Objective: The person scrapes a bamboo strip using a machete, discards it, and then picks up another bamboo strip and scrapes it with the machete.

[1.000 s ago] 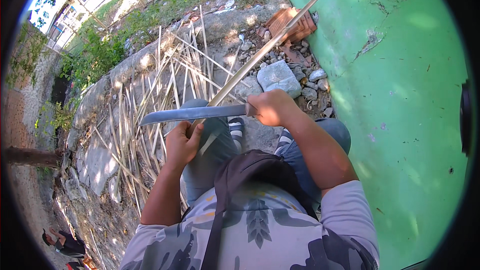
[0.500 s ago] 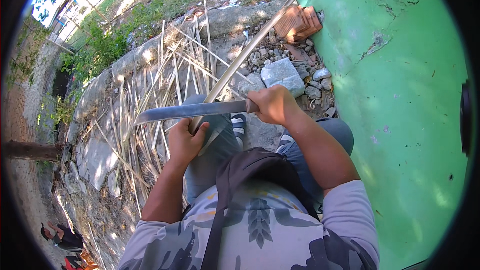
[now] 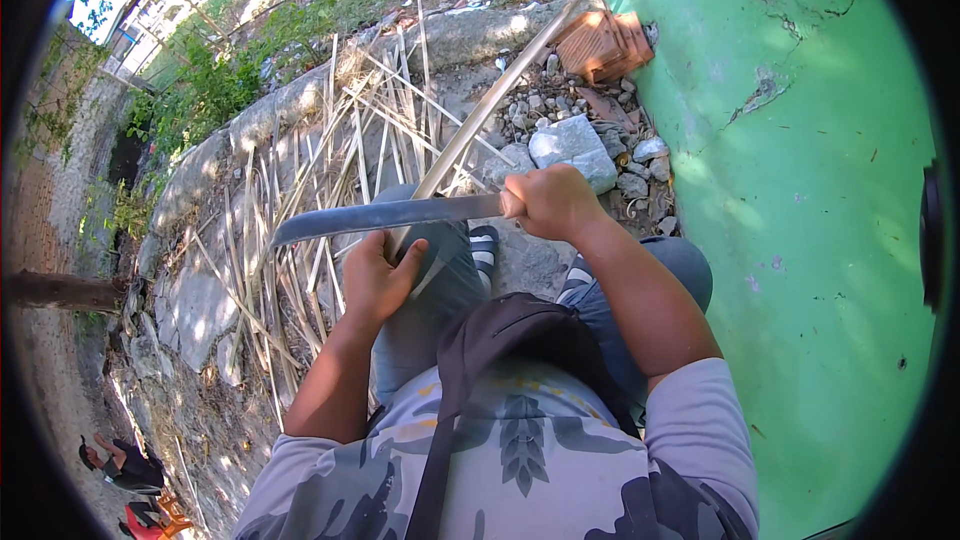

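Observation:
My right hand (image 3: 556, 203) is closed round the handle of a machete (image 3: 385, 218). Its long grey blade points left and lies across a long pale strip of split wood or bamboo (image 3: 490, 100), near the strip's lower end. Below the blade, my left hand (image 3: 380, 278) grips that lower end, thumb raised along one side. From there the strip slants up and away to the right, reaching the green wall's far edge. Over my left knee, the blade's underside hides where it meets the strip.
Many loose pale strips (image 3: 350, 155) lie scattered on the stony ground at left. A grey stone block (image 3: 573, 152), rubble and orange hollow bricks (image 3: 603, 45) sit beside the green wall (image 3: 800, 240). A person (image 3: 125, 463) is at far lower left.
The machete and my right hand have shifted slightly up and toward the strip's far end. My left hand keeps its hold, and the view has turned a little.

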The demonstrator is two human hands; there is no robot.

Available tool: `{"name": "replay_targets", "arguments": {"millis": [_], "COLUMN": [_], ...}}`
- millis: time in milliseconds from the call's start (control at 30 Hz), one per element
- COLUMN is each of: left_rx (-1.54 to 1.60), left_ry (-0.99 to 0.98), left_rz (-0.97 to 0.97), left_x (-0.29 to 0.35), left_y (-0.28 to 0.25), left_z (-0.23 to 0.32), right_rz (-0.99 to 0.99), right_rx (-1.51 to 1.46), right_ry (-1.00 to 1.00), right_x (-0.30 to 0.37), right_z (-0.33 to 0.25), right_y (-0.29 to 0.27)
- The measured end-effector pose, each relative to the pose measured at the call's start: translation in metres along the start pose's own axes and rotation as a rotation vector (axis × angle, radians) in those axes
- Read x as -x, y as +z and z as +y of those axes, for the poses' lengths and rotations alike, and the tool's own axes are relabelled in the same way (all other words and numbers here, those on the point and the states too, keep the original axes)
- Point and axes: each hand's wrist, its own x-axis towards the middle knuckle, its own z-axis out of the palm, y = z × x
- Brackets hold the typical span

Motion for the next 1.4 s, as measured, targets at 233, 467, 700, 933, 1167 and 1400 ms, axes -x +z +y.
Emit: {"name": "replay_targets", "arguments": {"millis": [233, 467, 700, 933, 1167, 1400], "left_rx": [-0.064, -0.056, -0.084, -0.017, -0.057, -0.045], "left_ry": [-0.084, -0.044, -0.049, -0.051, -0.074, 0.090], "left_rz": [-0.076, -0.037, -0.053, -0.045, -0.069, -0.017], "left_x": [-0.001, 0.002, 0.002, 0.003, 0.002, 0.003], "left_y": [-0.003, -0.002, 0.000, 0.000, 0.000, 0.006], "left_z": [0.007, 0.005, 0.003, -0.004, 0.005, -0.009], "right_rz": [-0.034, -0.050, -0.055, 0.045, -0.025, -0.087], "right_rx": [-0.088, -0.124, -0.047, -0.110, -0.030, 0.029], "right_ry": [0.022, 0.032, 0.009, -0.029, 0.023, -0.054], "right_x": [0.003, 0.001, 0.005, 0.001, 0.007, 0.001], "right_z": [0.006, 0.015, 0.007, 0.003, 0.013, -0.014], "right_y": [-0.006, -0.001, 0.000, -0.004, -0.002, 0.002]}}
